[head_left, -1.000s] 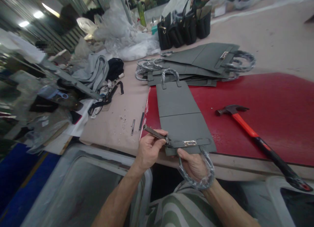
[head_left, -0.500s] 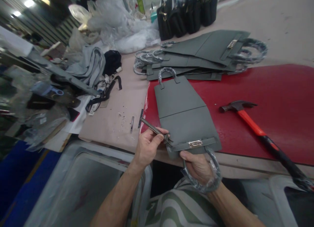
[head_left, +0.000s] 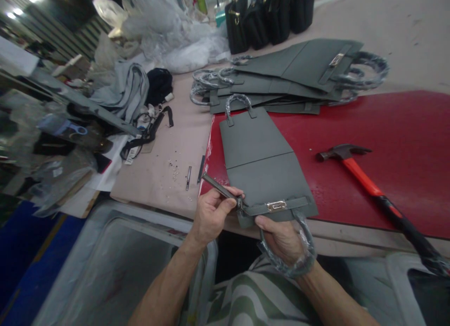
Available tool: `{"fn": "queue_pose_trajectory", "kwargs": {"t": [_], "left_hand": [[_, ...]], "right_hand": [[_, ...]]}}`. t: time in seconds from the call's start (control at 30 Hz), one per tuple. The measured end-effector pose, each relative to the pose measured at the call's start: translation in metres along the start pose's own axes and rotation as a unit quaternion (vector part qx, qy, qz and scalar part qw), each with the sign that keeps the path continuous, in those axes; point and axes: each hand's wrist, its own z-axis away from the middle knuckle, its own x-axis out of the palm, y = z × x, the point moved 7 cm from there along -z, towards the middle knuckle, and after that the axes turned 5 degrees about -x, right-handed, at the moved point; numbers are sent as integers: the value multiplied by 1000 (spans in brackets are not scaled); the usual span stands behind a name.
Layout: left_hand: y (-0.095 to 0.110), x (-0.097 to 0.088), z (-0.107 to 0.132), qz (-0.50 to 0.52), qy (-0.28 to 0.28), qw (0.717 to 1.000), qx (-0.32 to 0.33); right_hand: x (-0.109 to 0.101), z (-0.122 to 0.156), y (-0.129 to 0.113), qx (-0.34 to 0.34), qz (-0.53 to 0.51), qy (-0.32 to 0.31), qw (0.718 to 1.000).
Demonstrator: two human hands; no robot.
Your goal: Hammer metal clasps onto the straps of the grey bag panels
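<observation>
As before, pliers [head_left: 220, 187] at the strap [head_left: 277, 206]

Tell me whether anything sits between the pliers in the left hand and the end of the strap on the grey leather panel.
Nothing visible stands in the way. The tip of the pliers, held in the left hand, is at the end of the strap on the grey leather panel. The right hand grips the wrapped handle off to one side.

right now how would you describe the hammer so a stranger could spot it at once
Look at the red-topped bench in front of the person. Right of the flat grey leather bag panel lying on it is a claw hammer, set apart by its orange shaft and black grip, which runs past the red surface's front edge.
</observation>
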Motion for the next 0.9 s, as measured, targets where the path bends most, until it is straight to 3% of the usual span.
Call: {"fn": "queue_pose_trajectory", "kwargs": {"t": [0.37,0.67,0.9], "left_hand": [[-6,-2,0,-19,7,1000,-9],[4,3,-5,-86,-7,996,15],[-3,6,-12,-77,0,997,-13]], "right_hand": [[-2,2,0,-16,-5,4,1000],[4,3,-2,15,5,10,1000],[5,2,-14,0,75,-1,997]]}}
